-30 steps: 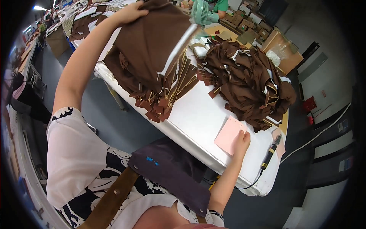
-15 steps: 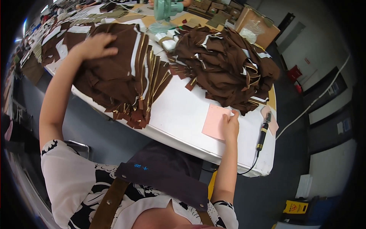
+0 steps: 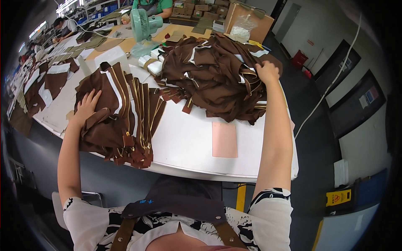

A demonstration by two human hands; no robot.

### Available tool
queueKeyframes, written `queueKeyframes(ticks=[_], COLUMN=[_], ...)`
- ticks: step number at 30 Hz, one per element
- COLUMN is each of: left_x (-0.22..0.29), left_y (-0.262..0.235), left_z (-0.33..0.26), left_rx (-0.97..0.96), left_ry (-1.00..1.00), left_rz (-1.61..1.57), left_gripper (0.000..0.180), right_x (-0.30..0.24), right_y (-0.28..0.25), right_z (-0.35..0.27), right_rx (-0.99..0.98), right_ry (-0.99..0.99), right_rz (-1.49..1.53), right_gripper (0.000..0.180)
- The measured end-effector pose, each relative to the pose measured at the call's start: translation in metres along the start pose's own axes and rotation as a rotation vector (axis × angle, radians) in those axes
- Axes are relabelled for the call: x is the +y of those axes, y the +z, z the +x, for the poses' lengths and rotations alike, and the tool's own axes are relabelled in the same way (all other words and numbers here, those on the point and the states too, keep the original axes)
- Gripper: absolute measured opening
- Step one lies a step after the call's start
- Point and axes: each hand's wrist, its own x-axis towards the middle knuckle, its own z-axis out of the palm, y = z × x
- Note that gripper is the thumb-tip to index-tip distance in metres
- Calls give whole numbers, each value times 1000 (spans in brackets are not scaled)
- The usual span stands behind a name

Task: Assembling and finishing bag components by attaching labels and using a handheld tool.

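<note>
Two heaps of brown fabric pieces on one white counter (image 3: 188,142).

Item 1: stacked pile (image 3: 121,113), on the counter's left part. Dark brown cut pieces laid in overlapping rows, each with a gold zipper line along it; white strips show between some layers; the near ends hang fringed just at the counter's front edge.

Item 2: loose heap (image 3: 213,79), on the counter's right rear part, well apart from the stacked pile. Same brown cloth, crumpled and tangled, with pale strips and gold zipper ends sticking out.

Item 3: one pink rectangular sheet (image 3: 224,139), flat on the counter in front of the loose heap, touched by neither hand.

Left hand (image 3: 86,106): open, fingers spread, palm pressed flat on the left edge of the stacked pile; it grips nothing.

Right hand (image 3: 267,72): fingers curled closed on a fold at the right upper side of the loose heap, arm stretched across the counter.

Beyond the counter's far edge: one green desk fan (image 3: 142,23), one cardboard box (image 3: 247,21).
</note>
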Motion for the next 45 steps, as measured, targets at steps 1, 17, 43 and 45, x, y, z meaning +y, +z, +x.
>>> queueKeyframes(ticks=[1,17,43,45], left_x=[-4,32,301,296], left_y=[0,-99,119,123], left_z=[3,-67,-119,-120], left_rx=[5,440,132,190], left_ry=[10,256,884,877], left_rz=[-7,-329,-1322,-1223], left_gripper=[89,46,22,22], right_x=[7,18,72,21], right_y=[6,6,14,-3], right_z=[6,7,129,110], right_rx=[-157,-119,400,510], right_ry=[11,58,-144,-255], right_rz=[5,39,367,492], right_gripper=[36,33,37,36])
